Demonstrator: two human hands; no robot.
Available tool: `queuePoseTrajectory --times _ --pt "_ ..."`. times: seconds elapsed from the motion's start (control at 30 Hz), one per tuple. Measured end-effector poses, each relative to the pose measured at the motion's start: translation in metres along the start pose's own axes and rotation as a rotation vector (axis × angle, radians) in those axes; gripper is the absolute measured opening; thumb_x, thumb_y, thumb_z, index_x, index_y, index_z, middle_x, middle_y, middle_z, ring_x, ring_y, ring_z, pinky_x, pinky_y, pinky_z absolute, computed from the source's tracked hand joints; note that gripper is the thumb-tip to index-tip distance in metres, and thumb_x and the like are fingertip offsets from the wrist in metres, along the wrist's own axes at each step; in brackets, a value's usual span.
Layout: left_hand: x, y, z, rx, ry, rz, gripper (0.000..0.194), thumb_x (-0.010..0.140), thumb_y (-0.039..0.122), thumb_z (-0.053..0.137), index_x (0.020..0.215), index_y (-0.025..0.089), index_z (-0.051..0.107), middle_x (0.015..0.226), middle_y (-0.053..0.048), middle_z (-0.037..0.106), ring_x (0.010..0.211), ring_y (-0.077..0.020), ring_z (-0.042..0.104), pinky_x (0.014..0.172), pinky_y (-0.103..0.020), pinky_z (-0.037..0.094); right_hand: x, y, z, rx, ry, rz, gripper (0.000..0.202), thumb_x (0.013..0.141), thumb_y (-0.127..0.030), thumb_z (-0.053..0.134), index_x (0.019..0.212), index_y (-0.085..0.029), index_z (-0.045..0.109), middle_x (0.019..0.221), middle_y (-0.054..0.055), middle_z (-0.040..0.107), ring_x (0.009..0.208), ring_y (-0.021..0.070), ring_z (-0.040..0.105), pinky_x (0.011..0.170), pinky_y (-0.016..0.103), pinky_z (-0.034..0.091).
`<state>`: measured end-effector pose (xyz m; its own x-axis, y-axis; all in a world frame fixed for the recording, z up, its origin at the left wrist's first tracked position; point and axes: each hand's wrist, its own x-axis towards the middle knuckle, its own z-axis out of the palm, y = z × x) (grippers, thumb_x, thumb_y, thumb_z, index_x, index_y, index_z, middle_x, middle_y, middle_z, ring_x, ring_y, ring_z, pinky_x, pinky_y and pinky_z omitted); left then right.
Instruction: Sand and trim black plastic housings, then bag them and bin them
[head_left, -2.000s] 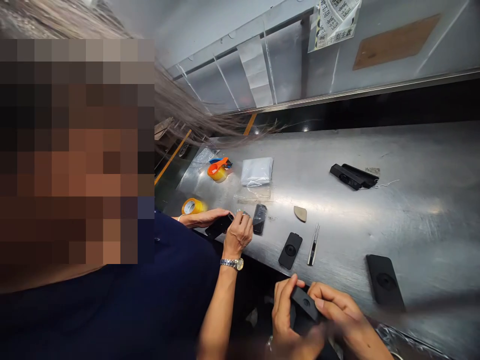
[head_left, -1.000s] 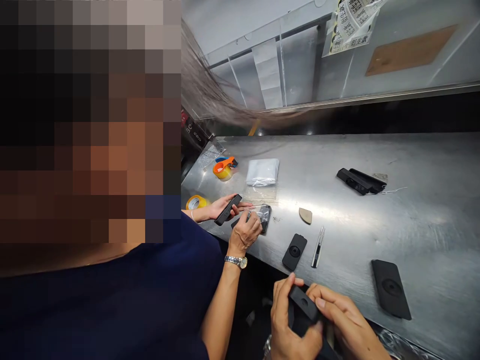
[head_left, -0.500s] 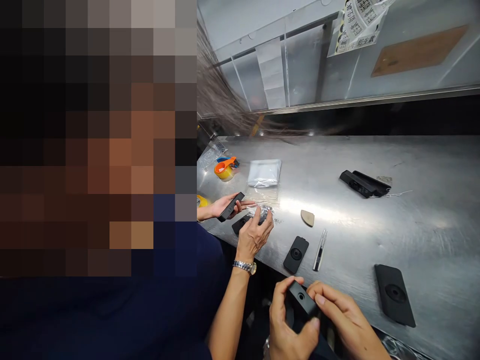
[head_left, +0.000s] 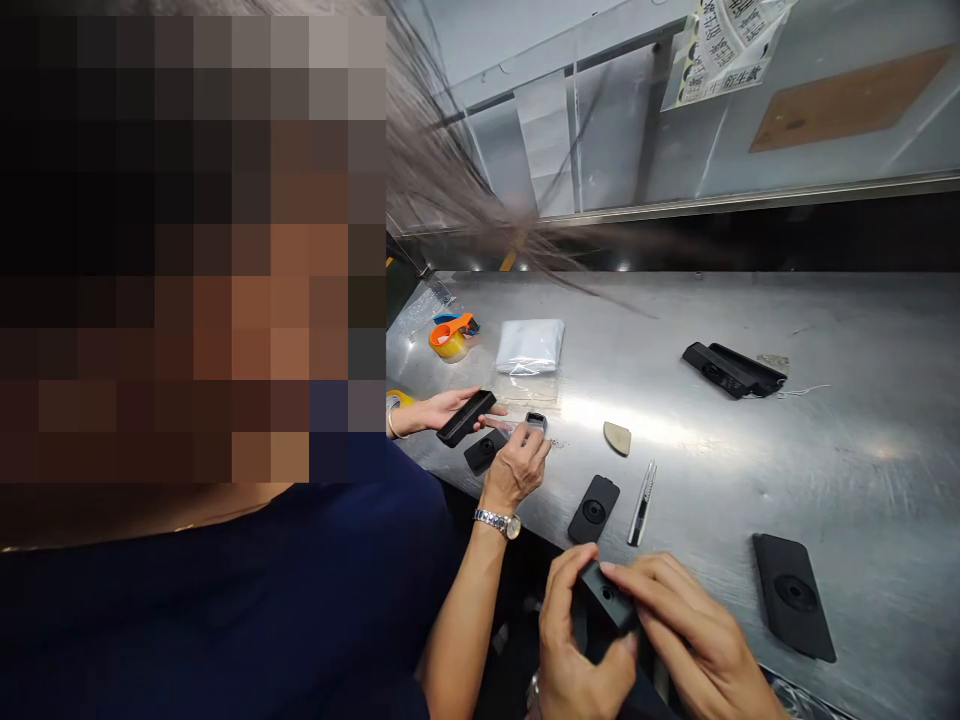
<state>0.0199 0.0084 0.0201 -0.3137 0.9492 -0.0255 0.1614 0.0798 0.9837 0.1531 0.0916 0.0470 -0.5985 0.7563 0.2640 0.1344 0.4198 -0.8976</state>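
Note:
At the bottom of the head view, my left hand [head_left: 574, 640] grips a small black block [head_left: 607, 596] with a round hole in its face, fingers at its top end and thumb below. My right hand [head_left: 694, 625] has its index fingertip on the block's upper edge; its other fingers are bent beside the block's right side, where the contact is partly hidden. Just beyond the block, a black plate with a round ring [head_left: 593, 510] lies on the metal table [head_left: 847, 430], beside a utility knife [head_left: 642, 503]. A larger black plate [head_left: 795, 595] lies to the right.
A co-worker at the left holds a black part [head_left: 466, 418] over the table. Further back are a tape dispenser [head_left: 448, 340], a stack of plastic bags [head_left: 529, 346], a beige wedge [head_left: 617, 438] and black housings [head_left: 733, 370] with thin wires.
My right hand's index finger has moved left onto the block's upper edge. The co-worker's black part has turned to show its hollow side, and their watch hand has shifted slightly.

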Motion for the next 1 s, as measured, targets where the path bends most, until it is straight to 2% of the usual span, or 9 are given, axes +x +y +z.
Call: queuePoseTrajectory --times 0.23,0.47,0.63,0.73,1.0 --pt "0.0 -0.006 0.0 0.024 0.036 0.029 0.059 0.073 0.021 0.06 0.129 0.026 0.039 0.129 -0.01 0.038 0.122 -0.0288 0.043 0.106 -0.049 0.038 -0.003 0.0 -0.001 -0.037 0.002 -0.11 0.041 0.084 -0.004 0.046 0.119 -0.023 0.053 0.09 0.007 0.059 0.088 0.0174 0.058 0.073 0.027 0.053" --pt "-0.001 -0.004 0.002 0.025 0.031 0.022 0.057 0.075 0.025 0.062 0.127 0.027 0.04 0.124 -0.009 0.04 0.119 -0.0267 0.044 0.105 -0.047 0.039 -0.004 -0.004 -0.002 -0.03 0.121 -0.126 0.029 0.082 -0.002 0.046 0.104 -0.019 0.056 0.086 0.008 0.057 0.083 0.0185 0.057 0.067 0.029 0.053" --pt "-0.002 -0.001 0.001 0.06 0.053 -0.014 0.057 0.074 0.018 0.061 0.126 0.026 0.041 0.125 -0.009 0.04 0.121 -0.0257 0.043 0.106 -0.044 0.039 -0.003 -0.001 -0.003 -0.235 0.133 -0.248 0.038 0.078 0.001 0.047 0.111 -0.016 0.059 0.089 0.009 0.05 0.086 0.018 0.053 0.067 0.029 0.052" --pt "0.001 -0.008 0.003 0.057 0.083 -0.033 0.054 0.074 0.018 0.06 0.125 0.024 0.043 0.123 -0.01 0.042 0.119 -0.0257 0.046 0.104 -0.043 0.04 -0.003 0.002 -0.003 -0.355 0.124 -0.281 0.037 0.078 0.0 0.048 0.109 -0.015 0.061 0.09 0.009 0.048 0.086 0.0176 0.051 0.066 0.029 0.052" --pt "0.003 -0.031 0.013 0.058 0.214 0.049 0.056 0.065 0.016 0.06 0.12 0.019 0.05 0.119 -0.012 0.049 0.113 -0.0264 0.05 0.098 -0.04 0.045 0.003 0.007 -0.006 -0.447 0.119 -0.325 0.031 0.079 -0.003 0.047 0.103 -0.013 0.064 0.091 0.011 0.05 0.087 0.0175 0.052 0.067 0.026 0.052"
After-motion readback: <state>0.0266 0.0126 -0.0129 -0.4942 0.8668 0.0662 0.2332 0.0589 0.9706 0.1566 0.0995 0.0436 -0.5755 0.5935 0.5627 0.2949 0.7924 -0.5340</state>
